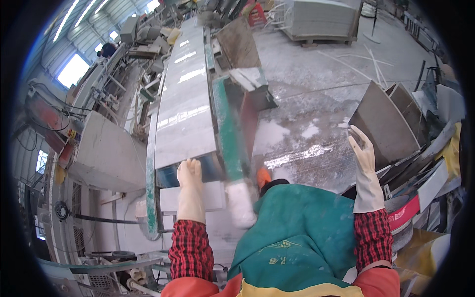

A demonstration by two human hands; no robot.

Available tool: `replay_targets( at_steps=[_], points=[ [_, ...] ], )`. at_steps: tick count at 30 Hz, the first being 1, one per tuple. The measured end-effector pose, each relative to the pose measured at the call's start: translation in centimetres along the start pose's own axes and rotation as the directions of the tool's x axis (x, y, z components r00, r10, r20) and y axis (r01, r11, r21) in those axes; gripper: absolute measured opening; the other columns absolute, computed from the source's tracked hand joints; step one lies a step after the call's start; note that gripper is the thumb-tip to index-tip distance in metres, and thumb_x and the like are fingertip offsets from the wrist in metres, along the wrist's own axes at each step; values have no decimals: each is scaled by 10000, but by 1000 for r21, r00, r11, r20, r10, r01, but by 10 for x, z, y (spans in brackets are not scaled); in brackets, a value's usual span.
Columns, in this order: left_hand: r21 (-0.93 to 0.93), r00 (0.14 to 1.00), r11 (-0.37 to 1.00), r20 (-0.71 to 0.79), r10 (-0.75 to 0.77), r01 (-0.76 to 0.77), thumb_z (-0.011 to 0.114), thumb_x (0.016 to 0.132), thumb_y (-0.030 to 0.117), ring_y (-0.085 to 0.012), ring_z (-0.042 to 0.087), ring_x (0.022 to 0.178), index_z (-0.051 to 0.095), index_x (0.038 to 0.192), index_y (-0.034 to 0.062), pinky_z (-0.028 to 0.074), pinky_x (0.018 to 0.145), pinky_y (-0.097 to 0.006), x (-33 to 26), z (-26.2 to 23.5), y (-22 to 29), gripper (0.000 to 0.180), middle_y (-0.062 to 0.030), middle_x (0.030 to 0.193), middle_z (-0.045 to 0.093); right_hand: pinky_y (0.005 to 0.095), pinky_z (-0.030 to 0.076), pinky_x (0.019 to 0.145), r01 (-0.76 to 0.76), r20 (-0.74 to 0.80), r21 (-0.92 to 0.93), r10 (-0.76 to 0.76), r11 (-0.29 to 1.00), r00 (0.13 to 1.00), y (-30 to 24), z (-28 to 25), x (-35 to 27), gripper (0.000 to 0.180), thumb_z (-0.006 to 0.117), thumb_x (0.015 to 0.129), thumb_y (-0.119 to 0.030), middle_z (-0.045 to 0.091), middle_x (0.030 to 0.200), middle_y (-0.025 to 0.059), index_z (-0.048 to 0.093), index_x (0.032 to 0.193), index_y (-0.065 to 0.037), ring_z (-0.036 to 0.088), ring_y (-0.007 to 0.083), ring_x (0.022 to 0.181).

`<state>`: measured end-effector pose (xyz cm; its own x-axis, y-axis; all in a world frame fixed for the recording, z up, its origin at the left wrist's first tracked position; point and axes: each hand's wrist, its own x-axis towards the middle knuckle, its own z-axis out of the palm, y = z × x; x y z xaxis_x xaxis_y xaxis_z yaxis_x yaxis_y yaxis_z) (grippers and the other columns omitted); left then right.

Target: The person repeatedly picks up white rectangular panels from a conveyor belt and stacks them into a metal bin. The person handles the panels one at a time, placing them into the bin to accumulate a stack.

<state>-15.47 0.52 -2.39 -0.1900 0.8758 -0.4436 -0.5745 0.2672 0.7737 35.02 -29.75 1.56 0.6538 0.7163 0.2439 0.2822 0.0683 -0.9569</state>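
Nearest item: my green fabric apron (297, 232) with a yellow hem, filling the lower centre, with red-and-black checked sleeves to either side of it.

Left hand (189, 174): in a pale rubber glove, fingers extended and laid flat on the near end of the long glossy grey-white stone slab (184, 106). It presses on the surface and is not closed around anything.

Right hand (361, 148): in a matching pale glove, raised with the fingers spread and loose, holding nothing. It hovers near the dark grey stone offcuts (388, 123) that lean upright at my right; I cannot tell whether it touches them.

Between the arms: a white rubber boot (240, 203) and, just beyond it, a small orange object (263, 175), too small to make out.

The slab: it lies lengthwise on the green-framed metal bed (225, 126) of a cutting machine, running away from me. A smaller pale piece (190, 196) sits at its near end, under my left wrist.

Left of the bed: a grey machine housing (111, 151) with cables.

Beyond: wet grey concrete floor (316, 74), streaked with white slurry.

Farthest: a stack of pale stone slabs on a pallet (319, 20), and bright roof lights at upper left.
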Motion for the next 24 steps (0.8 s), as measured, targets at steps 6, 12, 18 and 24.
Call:
replay_targets(
  at_steps=[6, 12, 18, 24],
  points=[
    [436, 853, 798, 492, 177, -417, 607, 1015, 187, -192, 672, 972, 450, 1410, 35, 575, 870, -320, -55, 60, -28, 452, -147, 1173, 656, 353, 430, 1089, -34, -283, -607, -176, 794, 943, -28, -131, -29, 500, 714, 917, -196, 644, 1346, 157, 596, 1364, -5, 596, 266, 1261],
    [269, 273, 56, 958, 82, -961, 590, 925, 98, -498, 533, 1207, 498, 1385, -7, 449, 1015, -489, -72, 90, -53, 481, -310, 1303, 582, 447, 387, 1106, -443, -487, -870, -229, 217, 843, -63, -249, -127, 555, 644, 929, -357, 584, 1357, 204, 563, 1340, 8, 508, 390, 1281],
    [173, 165, -145, 984, 67, -974, 646, 904, 94, -452, 509, 1253, 479, 1406, -16, 419, 1080, -473, -64, 99, -90, 540, -276, 1339, 552, 478, 385, 1095, -587, -609, -791, -329, 173, 722, 32, -304, -200, 525, 640, 938, -338, 555, 1348, 239, 570, 1300, 35, 473, 432, 1265],
    [289, 275, -175, 956, 102, -941, 650, 917, 97, -431, 488, 1324, 497, 1415, -1, 384, 1141, -462, -67, 85, -79, 530, -265, 1392, 547, 470, 444, 979, -601, -613, -787, -292, 140, 734, -5, -260, -181, 397, 636, 927, -335, 636, 1184, 209, 634, 1106, 19, 568, 376, 1151]
  ],
)
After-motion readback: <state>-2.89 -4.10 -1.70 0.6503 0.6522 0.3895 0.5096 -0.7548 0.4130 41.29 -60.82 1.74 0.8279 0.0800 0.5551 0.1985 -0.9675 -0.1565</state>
